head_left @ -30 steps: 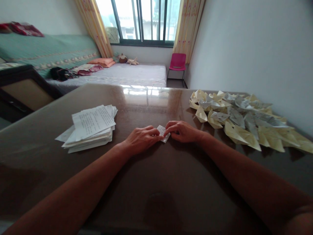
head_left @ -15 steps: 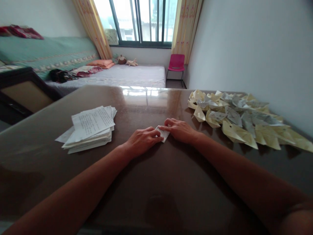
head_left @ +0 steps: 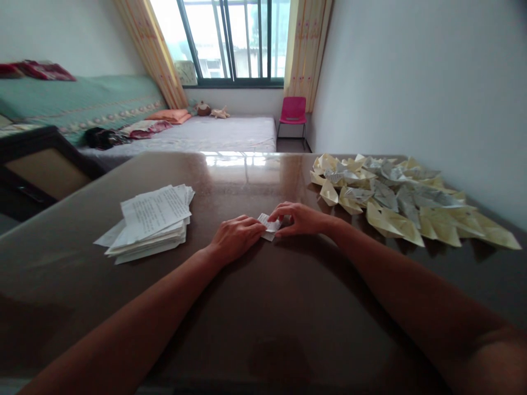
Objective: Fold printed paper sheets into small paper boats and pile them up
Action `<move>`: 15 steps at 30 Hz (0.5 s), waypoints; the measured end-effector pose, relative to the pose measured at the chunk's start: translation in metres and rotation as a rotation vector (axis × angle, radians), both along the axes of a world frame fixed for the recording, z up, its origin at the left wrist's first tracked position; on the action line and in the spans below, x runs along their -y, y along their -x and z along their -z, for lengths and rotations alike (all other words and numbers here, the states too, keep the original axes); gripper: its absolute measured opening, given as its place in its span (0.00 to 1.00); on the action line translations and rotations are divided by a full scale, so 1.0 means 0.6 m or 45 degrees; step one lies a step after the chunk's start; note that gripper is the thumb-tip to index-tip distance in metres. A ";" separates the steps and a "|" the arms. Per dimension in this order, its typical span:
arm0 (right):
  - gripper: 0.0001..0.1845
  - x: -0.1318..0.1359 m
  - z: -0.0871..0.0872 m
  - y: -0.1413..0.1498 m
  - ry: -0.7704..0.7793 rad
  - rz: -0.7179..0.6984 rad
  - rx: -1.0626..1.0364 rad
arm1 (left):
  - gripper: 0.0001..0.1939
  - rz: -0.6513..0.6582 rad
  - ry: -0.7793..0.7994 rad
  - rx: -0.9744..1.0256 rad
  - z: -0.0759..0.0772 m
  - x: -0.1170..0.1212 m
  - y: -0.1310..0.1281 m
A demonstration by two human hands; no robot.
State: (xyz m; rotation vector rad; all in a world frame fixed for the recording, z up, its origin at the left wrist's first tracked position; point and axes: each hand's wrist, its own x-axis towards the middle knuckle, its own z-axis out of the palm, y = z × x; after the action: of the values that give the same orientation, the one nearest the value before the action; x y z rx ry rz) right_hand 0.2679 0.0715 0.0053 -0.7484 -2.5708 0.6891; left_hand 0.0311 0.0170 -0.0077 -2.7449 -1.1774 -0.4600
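A small folded piece of printed paper [head_left: 267, 237] lies on the table between my two hands. My left hand [head_left: 237, 237] rests beside it, its fingers together and pressing down the paper's left side. From the right, my right hand [head_left: 300, 218] curls its bent fingers and thumb round the paper's right edge. On the left stands a stack of printed sheets [head_left: 154, 211], with the upper ones askew. Several folded paper boats [head_left: 395, 222], yellowish and grey-white, are grouped at the right.
The glossy brown table [head_left: 230, 318] spreads under everything. Past its far edge are a bed [head_left: 230, 131], a pink chair [head_left: 293, 111] and a window. A white wall [head_left: 411, 82] runs along the right side, and a dark wooden piece of furniture [head_left: 49, 164] stands at the left.
My right hand's fingers have lifted and arched, with the thumb now apart below. My left fingers have shifted slightly on the paper. The view has tilted up a little.
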 end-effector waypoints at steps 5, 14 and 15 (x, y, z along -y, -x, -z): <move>0.10 -0.002 0.017 0.008 -0.137 0.043 0.040 | 0.13 -0.041 0.115 0.112 0.001 -0.008 0.003; 0.07 -0.009 0.024 0.005 -0.142 0.046 0.018 | 0.10 -0.250 0.389 0.312 -0.011 -0.012 0.003; 0.08 -0.008 0.023 0.007 -0.133 0.069 0.017 | 0.11 -0.271 0.389 0.313 -0.012 -0.011 0.001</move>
State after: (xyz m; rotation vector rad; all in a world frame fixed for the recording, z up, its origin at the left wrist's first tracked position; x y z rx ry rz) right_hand 0.2638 0.0763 -0.0086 -0.7879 -2.5662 0.5299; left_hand 0.0304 0.0238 -0.0008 -2.8214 -1.7097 -0.6550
